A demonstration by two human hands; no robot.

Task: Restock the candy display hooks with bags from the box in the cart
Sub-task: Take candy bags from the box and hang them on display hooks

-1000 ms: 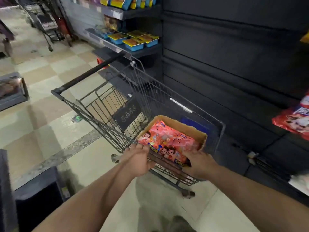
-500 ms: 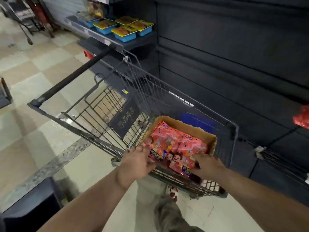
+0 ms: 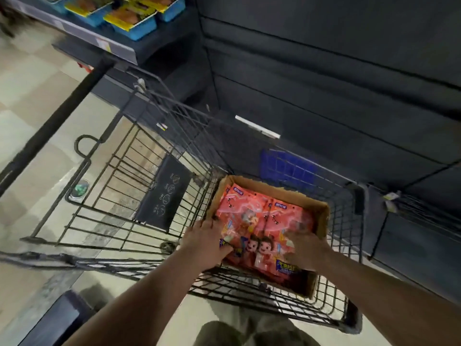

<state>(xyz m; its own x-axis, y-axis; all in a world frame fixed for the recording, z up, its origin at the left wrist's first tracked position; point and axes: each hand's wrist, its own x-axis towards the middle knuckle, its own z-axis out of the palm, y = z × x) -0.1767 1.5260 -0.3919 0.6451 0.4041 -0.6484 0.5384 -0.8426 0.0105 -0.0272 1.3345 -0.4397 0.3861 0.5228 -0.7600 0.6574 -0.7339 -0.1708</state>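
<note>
Well off to the left of the fingers [image 3: 210, 224], pale floor tiles [image 3: 30, 101] run under the black handle bar [image 3: 62, 113] of the wire cart [image 3: 189, 126], whose dark seat flap [image 3: 164, 196] hangs inside the basket, left of and beyond them. Far beyond, at the top of the view, blue trays [image 3: 139, 31] sit on a shelf [image 3: 99, 43].

The left hand [image 3: 207, 243] reaches over the cart's near rim into the cardboard box [image 3: 321, 218] standing in the basket's near end. Its fingers curl down over the left edge of the candy bags [image 3: 259, 216], between bags and box wall, thumb on top: it grips the stack from that side. The bags, pink-red with cartoon children printed on them, lie flat in the box, between the two hands.

The right hand [image 3: 306, 250] lies on the right part of the top bag with fingers bent, but blur hides whether they grasp or only press; that cannot be told. Just past the fingertips, beyond the box, something blue [image 3: 287, 168] shows through the cart's mesh. Farther beyond rises the dark display wall [image 3: 324, 71], with a white label strip [image 3: 257, 126]. Right of the right-hand fingers, outside the cart, dark wire racks [image 3: 419, 213] stick out from the wall, one bearing a small tag [image 3: 391, 198].
</note>
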